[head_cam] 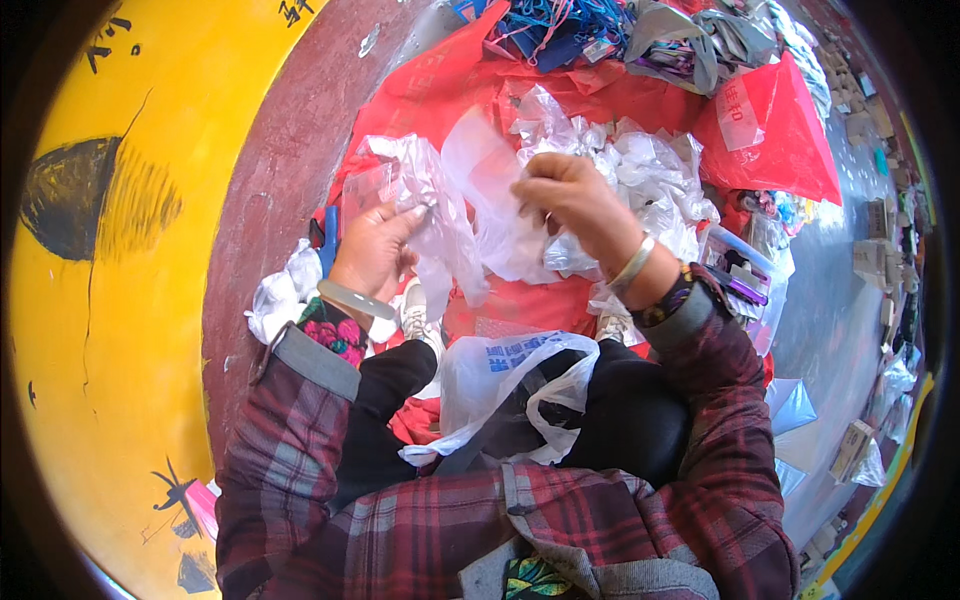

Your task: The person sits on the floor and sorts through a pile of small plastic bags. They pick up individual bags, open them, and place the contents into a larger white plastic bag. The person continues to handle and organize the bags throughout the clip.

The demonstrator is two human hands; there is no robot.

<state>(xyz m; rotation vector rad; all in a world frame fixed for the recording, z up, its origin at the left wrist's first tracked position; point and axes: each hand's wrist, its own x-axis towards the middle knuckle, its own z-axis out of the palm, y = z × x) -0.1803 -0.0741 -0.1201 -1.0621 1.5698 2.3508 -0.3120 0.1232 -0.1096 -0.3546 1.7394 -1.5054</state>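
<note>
My left hand (379, 247) pinches a thin translucent plastic bag (431, 195) between thumb and fingers; a small clear packet (367, 196) with pink print lies just behind it. My right hand (562, 195) is raised over the pile with bent fingers, partly blurred; whether its fingertips hold the pale plastic sheet (487, 157) beside them I cannot tell. Crumpled white and clear plastic bags (652, 180) are heaped on red plastic sheeting (517, 307). In my lap rests a white plastic carrier bag (480, 382) with blue printing, its mouth spread around dark contents.
Blue cords (570, 26) and grey bags (664, 37) lie at the far edge. On the right are a red bag (780, 135) and a container with purple items (746, 289). White cloth-like bundles (285, 292) sit at left, near the painted yellow wall (165, 315).
</note>
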